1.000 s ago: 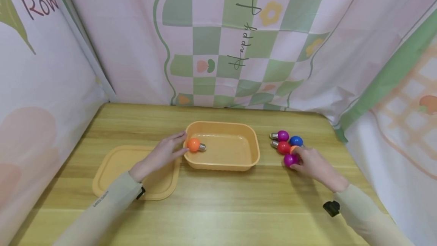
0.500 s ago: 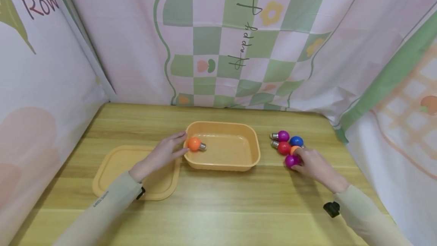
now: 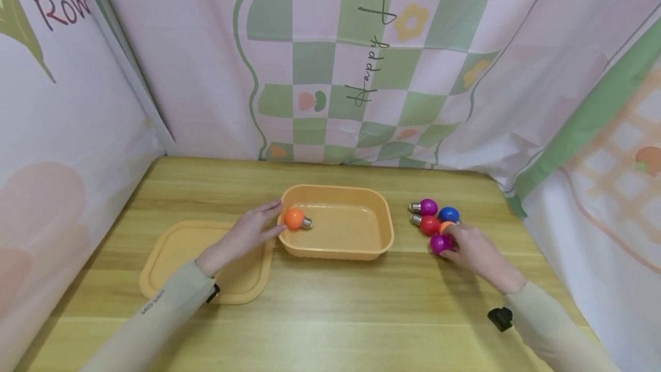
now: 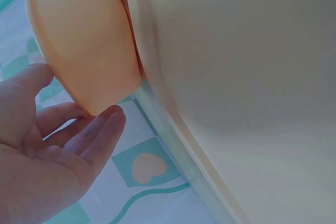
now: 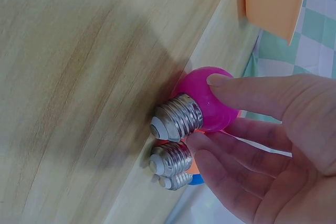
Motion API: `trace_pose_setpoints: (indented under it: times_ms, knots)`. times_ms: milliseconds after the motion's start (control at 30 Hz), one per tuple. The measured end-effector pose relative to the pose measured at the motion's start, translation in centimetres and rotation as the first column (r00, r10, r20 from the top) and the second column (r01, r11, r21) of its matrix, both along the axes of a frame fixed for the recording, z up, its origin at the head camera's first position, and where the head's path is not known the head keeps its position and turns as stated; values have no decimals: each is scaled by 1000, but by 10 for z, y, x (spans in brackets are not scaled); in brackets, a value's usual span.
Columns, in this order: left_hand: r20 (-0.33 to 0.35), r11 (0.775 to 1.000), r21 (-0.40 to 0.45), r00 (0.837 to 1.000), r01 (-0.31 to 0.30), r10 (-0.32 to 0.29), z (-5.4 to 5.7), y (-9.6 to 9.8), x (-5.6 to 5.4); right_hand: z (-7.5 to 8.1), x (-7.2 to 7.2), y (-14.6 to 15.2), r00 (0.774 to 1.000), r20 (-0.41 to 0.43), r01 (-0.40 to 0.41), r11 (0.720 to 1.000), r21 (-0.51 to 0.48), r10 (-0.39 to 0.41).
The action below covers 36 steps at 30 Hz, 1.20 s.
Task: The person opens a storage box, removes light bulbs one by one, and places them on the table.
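Observation:
An orange plastic box [image 3: 338,231] stands on the wooden table, an orange light bulb [image 3: 294,219] lying at its left end. My left hand [image 3: 250,228] holds the box's left end, thumb at the near side and fingers toward the far side. At the right, my right hand [image 3: 474,250] pinches a purple light bulb [image 5: 210,98] between thumb and fingers; its metal screw base points away from the palm. Close by lie a red bulb [image 3: 429,224], a second purple bulb [image 3: 428,206], a blue bulb [image 3: 448,214] and another orange bulb [image 3: 445,227], partly hidden by the fingers.
Left of the box, a matching orange lid [image 3: 178,257] lies flat on the table [image 3: 330,314], partly under the left forearm. A patterned curtain [image 3: 356,62] hangs behind the table, and cloth walls stand at both sides.

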<state>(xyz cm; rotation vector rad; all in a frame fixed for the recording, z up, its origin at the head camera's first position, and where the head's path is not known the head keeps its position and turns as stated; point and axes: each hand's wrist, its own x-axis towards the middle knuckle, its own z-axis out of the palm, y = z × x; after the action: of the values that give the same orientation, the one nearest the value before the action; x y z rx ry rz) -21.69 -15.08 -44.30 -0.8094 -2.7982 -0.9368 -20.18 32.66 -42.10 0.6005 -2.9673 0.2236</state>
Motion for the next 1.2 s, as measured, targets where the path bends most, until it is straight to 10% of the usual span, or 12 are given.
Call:
trace_pose_setpoints:
  times_ms: [1200]
  knots:
    - [21, 1000, 2, 1000, -4, 4, 1, 0, 1, 10, 5, -1, 999, 33, 24, 999, -49, -22]
